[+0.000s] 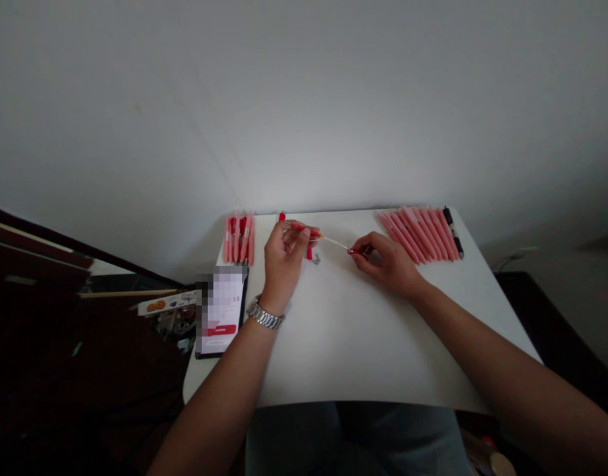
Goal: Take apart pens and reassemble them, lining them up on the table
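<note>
My left hand (285,251) is closed around a slim red pen barrel (304,229) with an orange end. A thin white strand (336,243), perhaps a refill, runs from that end across to my right hand (386,261). The fingertips of my right hand pinch a small red piece (354,251) with a shiny end, at the strand's other end. Below my left fingers lies a red pen part (309,254) with a metallic bit (316,260) beside it. Another red end (282,216) shows behind my left hand; the rest is hidden.
Several pink pens (251,244) lie at the white table's (363,344) back left. A row of pink pens (423,235) and a black pen (453,233) lie at the back right. A phone or tablet (225,311) rests near the left edge. The wall (304,106) stands behind.
</note>
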Available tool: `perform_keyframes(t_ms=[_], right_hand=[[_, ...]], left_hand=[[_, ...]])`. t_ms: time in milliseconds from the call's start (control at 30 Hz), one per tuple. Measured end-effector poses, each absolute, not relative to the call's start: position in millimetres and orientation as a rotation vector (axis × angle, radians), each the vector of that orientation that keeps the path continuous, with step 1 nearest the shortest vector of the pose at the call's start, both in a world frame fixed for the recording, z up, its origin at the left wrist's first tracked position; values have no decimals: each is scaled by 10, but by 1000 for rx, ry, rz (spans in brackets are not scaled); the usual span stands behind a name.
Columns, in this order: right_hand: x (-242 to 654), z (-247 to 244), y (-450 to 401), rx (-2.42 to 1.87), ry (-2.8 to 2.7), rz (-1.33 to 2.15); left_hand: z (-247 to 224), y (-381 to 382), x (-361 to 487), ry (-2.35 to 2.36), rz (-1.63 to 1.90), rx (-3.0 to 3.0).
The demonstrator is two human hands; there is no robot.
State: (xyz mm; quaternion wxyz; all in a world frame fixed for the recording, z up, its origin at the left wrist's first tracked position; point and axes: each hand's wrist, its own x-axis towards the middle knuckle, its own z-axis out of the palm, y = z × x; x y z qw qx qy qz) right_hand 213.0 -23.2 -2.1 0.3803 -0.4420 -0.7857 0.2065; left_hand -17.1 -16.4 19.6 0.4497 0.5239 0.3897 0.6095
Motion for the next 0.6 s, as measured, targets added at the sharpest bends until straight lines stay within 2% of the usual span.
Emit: perform_keyframes(t_ms=[600], right_hand=[[2102,-19,-250,-1090,-2011,538]], left_hand=[[153,-205,-135,934,1243,1341]])
